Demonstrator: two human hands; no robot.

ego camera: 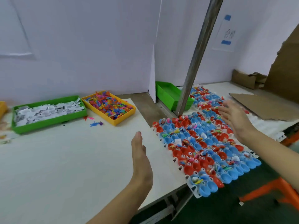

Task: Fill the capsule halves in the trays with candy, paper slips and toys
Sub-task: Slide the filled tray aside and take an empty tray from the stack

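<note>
With both hands flat-fingered and holding nothing, left hand over the tabletop, right hand above the capsule tray, filling looks paused; next, fetch toys from the yellow bin.

Both bare forearms reach in from the lower edge, and neither hand holds a thing. The left hand stands on edge, thumb side up, fingers straight and pressed together, pointing away from the camera with the wrist in line with the forearm. The right hand is out ahead and to the right, flat and slightly blurred, fingers straight and close together, pointing up and to the left, its forearm running back to the lower right corner.
</note>
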